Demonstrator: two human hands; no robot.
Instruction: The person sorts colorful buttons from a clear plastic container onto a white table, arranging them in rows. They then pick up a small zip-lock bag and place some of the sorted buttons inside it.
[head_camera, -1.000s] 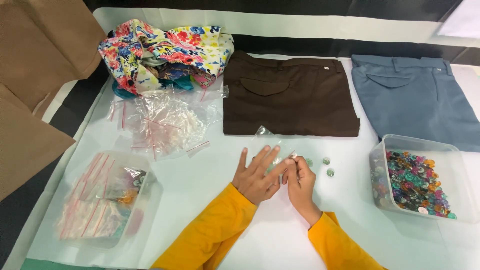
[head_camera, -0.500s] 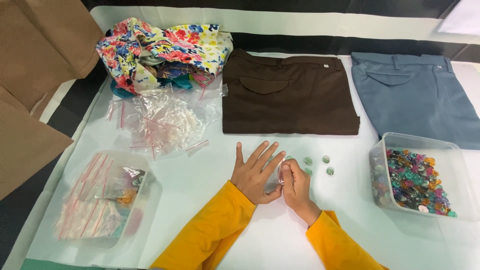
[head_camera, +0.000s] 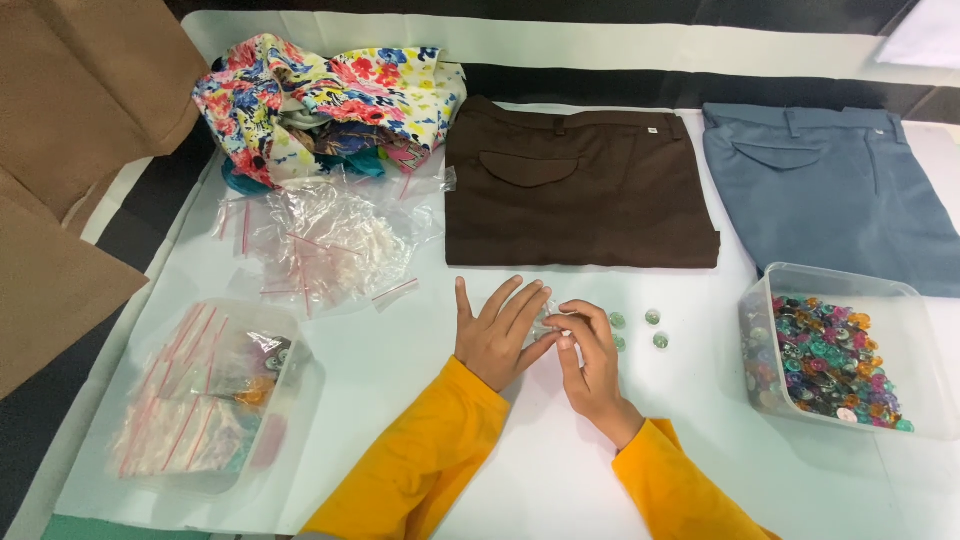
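Head view, compared with a moment ago: left hand (head_camera: 497, 335) now spread flat on the white table (head_camera: 420, 400), fingers (head_camera: 520, 300) open and fanned toward the brown trousers (head_camera: 580, 185), where a second earlier curled closer against the other hand; right hand (head_camera: 585, 365) drawn in beside it, fingers bent and pinched on a small clear plastic bag (head_camera: 550, 318), pressed between both hands; bag lying on the table just below the brown trousers, contents too small to tell; judged as the small bag being flattened or sealed rather than filled. Counted: four small green buttons (head_camera: 640, 328) loose on the table just right of the right hand; two folded trousers, one brown, one blue-grey (head_camera: 830, 190); two clear plastic tubs, the right one (head_camera: 830, 285) heaped with coloured buttons beyond counting, the left one (head_camera: 215, 400) holding filled red-striped zip bags; one loose pile of empty clear bags (head_camera: 320, 240); one crumpled floral cloth (head_camera: 320, 95); brown paper (head_camera: 70, 150) at the left edge.
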